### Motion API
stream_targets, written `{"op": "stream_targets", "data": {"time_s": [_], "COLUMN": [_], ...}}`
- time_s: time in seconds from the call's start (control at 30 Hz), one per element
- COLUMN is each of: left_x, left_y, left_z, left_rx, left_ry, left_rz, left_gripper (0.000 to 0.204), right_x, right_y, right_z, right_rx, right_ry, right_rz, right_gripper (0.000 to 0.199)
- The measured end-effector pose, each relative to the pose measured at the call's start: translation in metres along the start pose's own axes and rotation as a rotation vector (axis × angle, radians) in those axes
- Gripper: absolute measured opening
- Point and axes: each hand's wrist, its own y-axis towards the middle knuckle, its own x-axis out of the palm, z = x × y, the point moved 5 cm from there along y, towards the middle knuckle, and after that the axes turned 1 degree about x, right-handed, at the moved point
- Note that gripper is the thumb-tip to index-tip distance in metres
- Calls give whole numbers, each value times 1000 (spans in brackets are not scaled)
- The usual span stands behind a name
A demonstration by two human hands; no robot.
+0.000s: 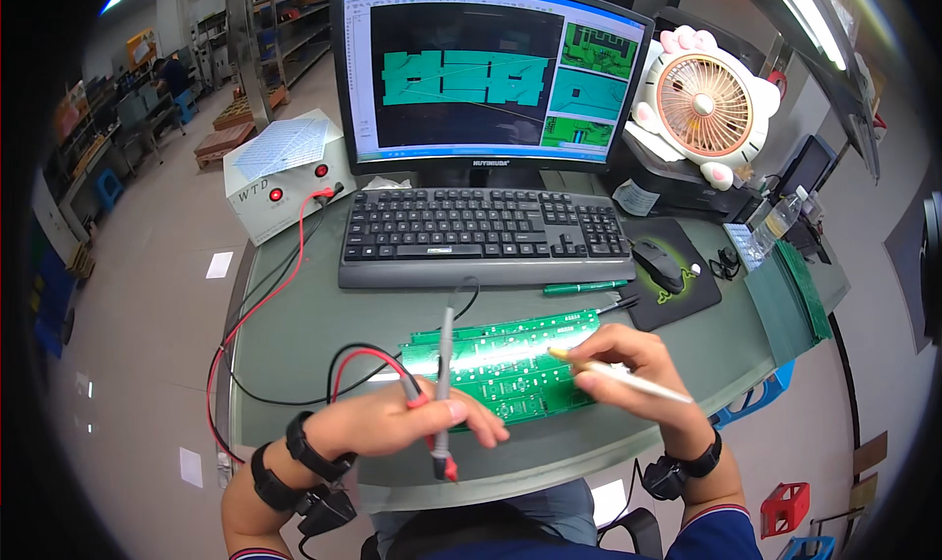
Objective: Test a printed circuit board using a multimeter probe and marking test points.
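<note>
A green circuit board (510,364) lies on the desk in front of me. My left hand (412,421) is over the board's left end, thumb and fingers pinching grey test probes (444,354) with red parts. One probe stands nearly upright, and red and black leads loop up beside the wrist. In my right hand (628,369), at the board's right side, is a white pen-like tool (643,381). Its yellowish end points left over the board; whether it touches the surface I cannot tell.
Behind the board are a green pen (585,287), a keyboard (486,236) and a monitor (471,89). A white power box (285,177) feeds the leads at left. To the right are a mouse (659,264), a fan (702,104), a bottle (778,221) and stacked green boards (790,300).
</note>
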Motion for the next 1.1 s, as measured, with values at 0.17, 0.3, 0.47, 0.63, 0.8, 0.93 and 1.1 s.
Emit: {"op": "stream_targets", "data": {"time_s": [0.17,0.3,0.47,0.63,0.8,0.93,1.1], "left_x": [-21,-19,-20,-21,-22,-23,-22], "left_y": [-31,-35,-38,-36,-37,-36,-34], "left_z": [0,-10,-14,-20,-18,-17,-13], "left_rx": [58,96,141,86,130,151,135], "left_ry": [64,106,142,112,100,127,104], "left_rz": [14,-16,-40,44,50,49,41], "left_gripper": [53,53,48,50,44,44,45], "right_x": [68,91,98,91,95,97,91], "right_y": [26,46,48,47,52,56,49], "right_z": [-10,2,5,13,7,8,11], "right_rx": [-32,91,24,102,-2,96,171], "right_ry": [-41,21,-87,19,-64,-5,39], "right_rz": [-178,-212,-229,-219,-181,-187,-136], "right_gripper": [17,18,18,15,15,16,16]}}
